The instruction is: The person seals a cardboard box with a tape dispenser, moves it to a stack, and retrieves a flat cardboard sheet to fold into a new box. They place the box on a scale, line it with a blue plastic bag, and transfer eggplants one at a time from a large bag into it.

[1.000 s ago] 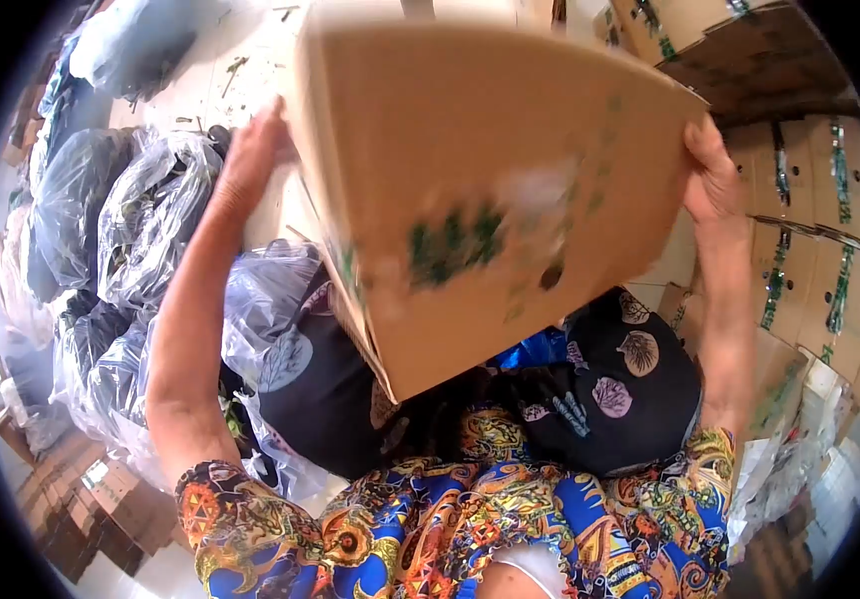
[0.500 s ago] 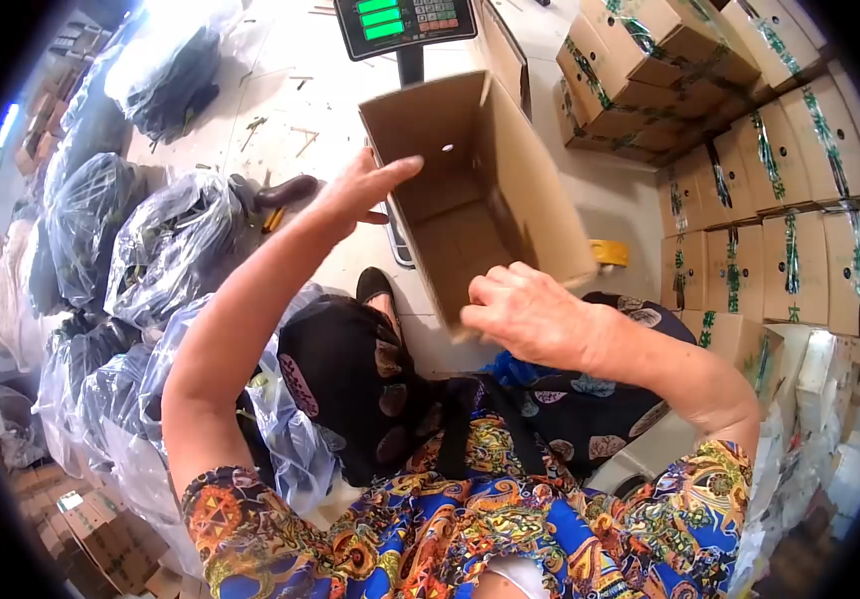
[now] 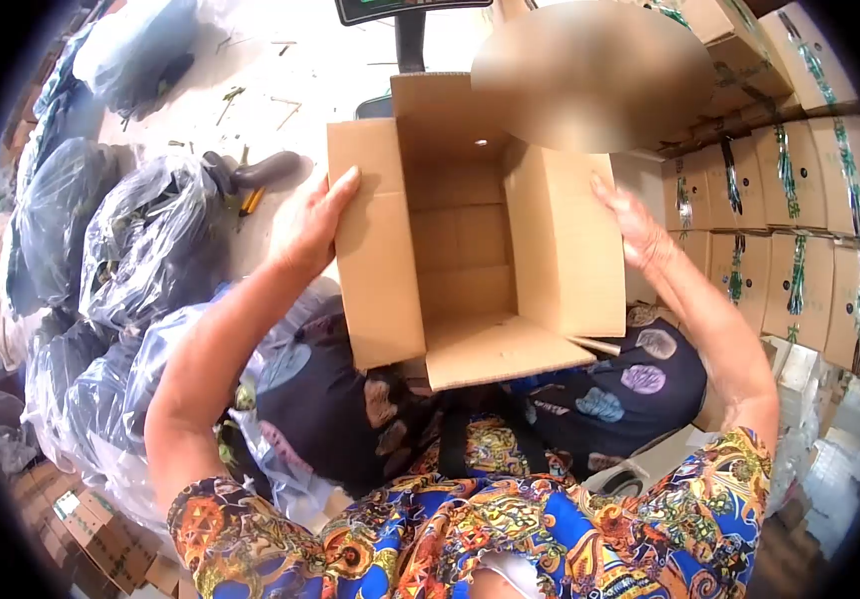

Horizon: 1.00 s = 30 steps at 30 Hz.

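An empty cardboard box (image 3: pixel 462 240) stands in front of my knees, its flaps folded outward and its inside facing me. At its left flap is my left hand (image 3: pixel 315 222), thumb over the cardboard and fingers hidden behind the edge. My right hand (image 3: pixel 634 222) grips the right flap's outer edge, thumb uppermost, with its fingers partly hidden. The near flap tilts down toward my lap. Behind the box rises the post of a scale (image 3: pixel 410 42), its display mostly cut off by the top of the view.
Clear plastic bags (image 3: pixel 155 245) of dark produce crowd the left side. A dark eggplant (image 3: pixel 268 170) lies beside them on the littered floor. Taped cartons (image 3: pixel 789 265) are stacked along the right. A blurred patch covers part of the upper right.
The box's flaps have been spread outward and its opening turned toward me. My left hand has shifted left and down, my right hand right and up, onto the side flaps.
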Each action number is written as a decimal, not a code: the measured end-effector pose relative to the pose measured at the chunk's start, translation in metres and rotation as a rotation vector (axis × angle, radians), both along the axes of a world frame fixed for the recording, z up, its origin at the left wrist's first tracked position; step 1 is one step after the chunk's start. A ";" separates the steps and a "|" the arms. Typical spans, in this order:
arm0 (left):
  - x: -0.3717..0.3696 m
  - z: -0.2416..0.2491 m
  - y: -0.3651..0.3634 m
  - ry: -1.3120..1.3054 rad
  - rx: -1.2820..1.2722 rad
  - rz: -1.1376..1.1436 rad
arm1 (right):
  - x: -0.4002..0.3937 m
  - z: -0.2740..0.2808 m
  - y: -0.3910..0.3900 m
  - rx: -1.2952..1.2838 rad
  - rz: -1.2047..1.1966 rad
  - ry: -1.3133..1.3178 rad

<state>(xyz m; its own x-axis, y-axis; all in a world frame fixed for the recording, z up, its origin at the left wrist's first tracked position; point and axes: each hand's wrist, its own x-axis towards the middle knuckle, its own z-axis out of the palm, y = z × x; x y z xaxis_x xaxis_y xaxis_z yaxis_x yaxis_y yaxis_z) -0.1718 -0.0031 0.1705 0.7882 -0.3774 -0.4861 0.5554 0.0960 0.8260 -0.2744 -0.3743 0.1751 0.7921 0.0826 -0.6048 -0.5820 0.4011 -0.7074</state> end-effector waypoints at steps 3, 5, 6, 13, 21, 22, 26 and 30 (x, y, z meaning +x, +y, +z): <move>-0.009 -0.049 0.004 -0.348 0.476 -0.083 | -0.012 -0.057 -0.008 -0.073 -0.046 0.145; -0.022 -0.112 0.003 -0.557 0.625 -0.121 | -0.019 -0.084 0.009 -0.234 -0.037 0.279; -0.028 -0.137 0.000 -0.640 0.625 -0.111 | -0.017 -0.090 0.028 -0.248 -0.064 0.325; -0.043 -0.130 0.027 -0.453 0.658 -0.372 | -0.036 -0.049 0.051 -0.194 0.259 0.235; -0.033 -0.021 -0.015 -0.259 0.660 -0.466 | -0.100 -0.153 -0.006 -0.866 0.227 -0.408; -0.032 -0.011 -0.017 -0.104 0.588 -0.414 | -0.124 -0.140 -0.012 -0.900 0.128 -0.267; -0.004 -0.017 0.032 -0.041 0.546 -0.570 | -0.241 -0.137 -0.041 -1.003 -0.176 0.227; 0.008 -0.020 0.044 -0.054 0.554 -0.590 | -0.358 -0.179 -0.088 -1.388 -0.226 0.397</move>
<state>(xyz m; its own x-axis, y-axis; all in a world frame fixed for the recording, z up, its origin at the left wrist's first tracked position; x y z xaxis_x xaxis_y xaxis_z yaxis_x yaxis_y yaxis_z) -0.1637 0.0404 0.1508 0.5620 -0.4541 -0.6913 0.3449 -0.6311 0.6949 -0.6319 -0.4624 -0.0036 0.4741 -0.8379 -0.2704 -0.8457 -0.3478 -0.4049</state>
